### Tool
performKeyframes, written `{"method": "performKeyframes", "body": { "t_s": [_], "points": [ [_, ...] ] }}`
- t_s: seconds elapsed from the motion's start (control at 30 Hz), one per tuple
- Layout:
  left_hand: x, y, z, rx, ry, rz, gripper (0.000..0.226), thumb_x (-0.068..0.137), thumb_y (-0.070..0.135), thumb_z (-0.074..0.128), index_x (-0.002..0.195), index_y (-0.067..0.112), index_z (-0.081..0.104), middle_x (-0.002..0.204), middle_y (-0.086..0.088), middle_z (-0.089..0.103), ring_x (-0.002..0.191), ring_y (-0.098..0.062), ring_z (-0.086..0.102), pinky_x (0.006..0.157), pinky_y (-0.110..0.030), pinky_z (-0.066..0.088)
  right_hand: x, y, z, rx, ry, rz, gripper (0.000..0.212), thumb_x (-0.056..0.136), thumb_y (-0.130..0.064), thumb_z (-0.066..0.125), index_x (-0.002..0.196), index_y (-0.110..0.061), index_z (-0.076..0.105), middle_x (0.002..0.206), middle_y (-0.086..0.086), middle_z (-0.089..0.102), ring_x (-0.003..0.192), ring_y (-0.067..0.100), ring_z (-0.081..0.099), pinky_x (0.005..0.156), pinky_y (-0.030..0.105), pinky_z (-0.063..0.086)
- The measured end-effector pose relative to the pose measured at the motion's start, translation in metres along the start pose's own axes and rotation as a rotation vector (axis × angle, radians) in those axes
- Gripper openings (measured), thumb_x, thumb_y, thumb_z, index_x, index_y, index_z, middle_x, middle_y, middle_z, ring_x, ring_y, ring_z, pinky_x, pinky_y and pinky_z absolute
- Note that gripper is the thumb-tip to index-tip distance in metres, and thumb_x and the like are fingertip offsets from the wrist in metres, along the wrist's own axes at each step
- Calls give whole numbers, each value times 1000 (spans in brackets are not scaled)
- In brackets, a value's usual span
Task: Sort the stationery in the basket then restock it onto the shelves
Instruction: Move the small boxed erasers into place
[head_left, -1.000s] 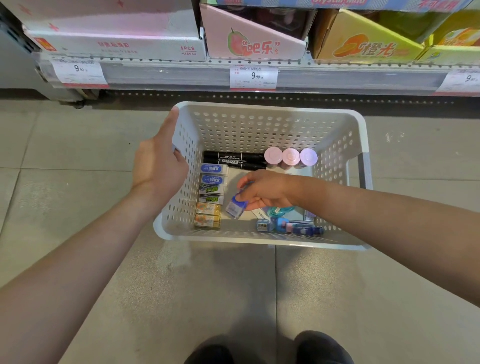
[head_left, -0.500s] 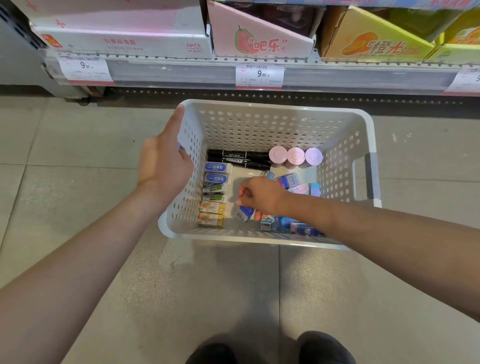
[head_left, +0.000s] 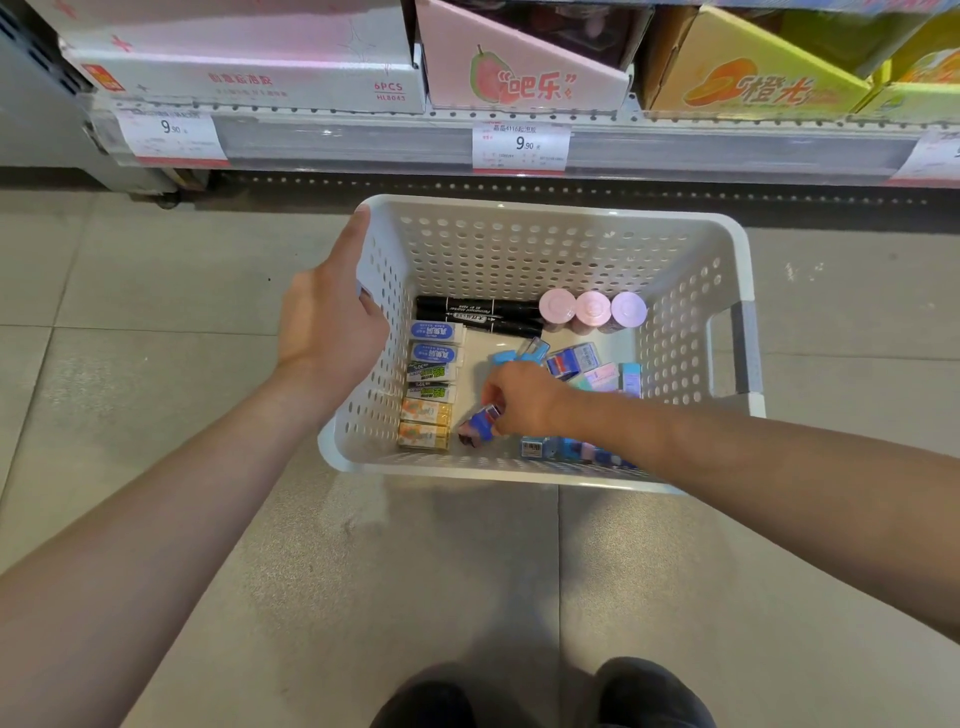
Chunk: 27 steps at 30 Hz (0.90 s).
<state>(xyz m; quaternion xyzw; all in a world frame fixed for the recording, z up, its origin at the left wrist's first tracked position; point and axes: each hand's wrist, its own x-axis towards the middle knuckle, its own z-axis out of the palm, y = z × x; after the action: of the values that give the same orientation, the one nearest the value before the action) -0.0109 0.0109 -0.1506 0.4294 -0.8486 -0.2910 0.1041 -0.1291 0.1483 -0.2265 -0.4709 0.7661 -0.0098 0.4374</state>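
A white perforated basket (head_left: 545, 249) sits on the tiled floor below a shop shelf. My left hand (head_left: 327, 322) grips its left rim. Inside, my right hand (head_left: 519, 400) pinches a small blue sharpener (head_left: 480, 423) near the front, just right of a column of boxed erasers (head_left: 431, 384) along the left wall. Two black markers (head_left: 478, 314) and three pink-capped tubes (head_left: 592, 310) lie at the back. Loose blue and pastel items (head_left: 587, 364) are scattered on the right; more lie under my right forearm.
The shelf edge (head_left: 363, 140) with 9.90 price tags runs across the top, carrying a white carton (head_left: 249, 78), a pink display box (head_left: 524, 83) and a yellow box (head_left: 748, 88). My shoes (head_left: 644, 696) stand on the floor in front of the basket.
My right hand has carried the blue sharpener left and toward the front of the basket, ending beside the eraser column. My left hand has stayed on the rim.
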Motion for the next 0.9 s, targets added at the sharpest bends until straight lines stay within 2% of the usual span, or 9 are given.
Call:
{"method": "performKeyframes", "body": {
  "t_s": [0.13, 0.33, 0.5, 0.57, 0.63, 0.73, 0.8, 0.9],
  "points": [
    [0, 0, 0, 9, 6, -7, 72, 88, -4, 41, 151, 28, 24, 56, -2, 37, 47, -14, 35, 47, -31, 41, -5, -2, 10, -154, 53, -25, 28, 85, -17, 63, 112, -9, 59, 113, 12, 63, 105, 27, 60, 83, 32, 50],
    [1, -1, 1, -5, 2, -16, 72, 89, -3, 41, 150, 30, 24, 58, -2, 38, 49, -15, 37, 51, -38, 49, -3, -3, 13, -173, 28, -63, 28, 86, -14, 63, 113, -6, 58, 115, 13, 61, 107, 26, 58, 84, 29, 48],
    [2, -4, 3, -2, 4, -10, 71, 91, -1, 41, 150, 32, 22, 62, -3, 42, 52, -16, 39, 53, -31, 38, -9, 1, 1, -177, -11, -111, 25, 89, -9, 56, 114, -7, 58, 112, 12, 62, 105, 26, 58, 83, 32, 48],
    [1, -4, 3, -1, 2, -12, 71, 91, -1, 41, 150, 32, 22, 62, -3, 42, 52, -16, 40, 51, -31, 40, -14, 3, -12, -375, 115, -110, 28, 88, -3, 52, 115, -6, 56, 109, 11, 63, 99, 29, 62, 73, 33, 51],
    [2, -4, 3, 5, 5, -10, 71, 90, -1, 41, 150, 32, 23, 61, -3, 41, 51, -17, 39, 50, -34, 44, -19, 7, -26, -655, 196, -79, 29, 85, 4, 51, 111, -5, 57, 106, 10, 63, 94, 29, 64, 57, 29, 44],
    [2, -2, 2, 17, 10, -8, 71, 90, -2, 41, 150, 32, 23, 61, -3, 40, 51, -18, 39, 52, -40, 49, -23, 15, -38, -830, 139, -31, 27, 86, 2, 51, 110, -8, 59, 107, 7, 62, 97, 24, 63, 44, 24, 27],
    [2, -2, 2, 26, 9, -7, 71, 90, -2, 41, 150, 32, 23, 61, -2, 40, 51, -17, 39, 53, -40, 49, -21, 18, -36, -852, 119, -12, 27, 88, -1, 50, 113, -10, 58, 108, 6, 63, 97, 22, 62, 44, 23, 26],
    [1, -2, 2, 24, 8, -13, 72, 90, -2, 40, 150, 33, 23, 61, -2, 40, 52, -17, 40, 55, -44, 53, -17, 20, -28, -851, 118, 32, 27, 89, 0, 51, 113, -9, 58, 111, 7, 63, 100, 23, 61, 60, 26, 38]
  ]
}}
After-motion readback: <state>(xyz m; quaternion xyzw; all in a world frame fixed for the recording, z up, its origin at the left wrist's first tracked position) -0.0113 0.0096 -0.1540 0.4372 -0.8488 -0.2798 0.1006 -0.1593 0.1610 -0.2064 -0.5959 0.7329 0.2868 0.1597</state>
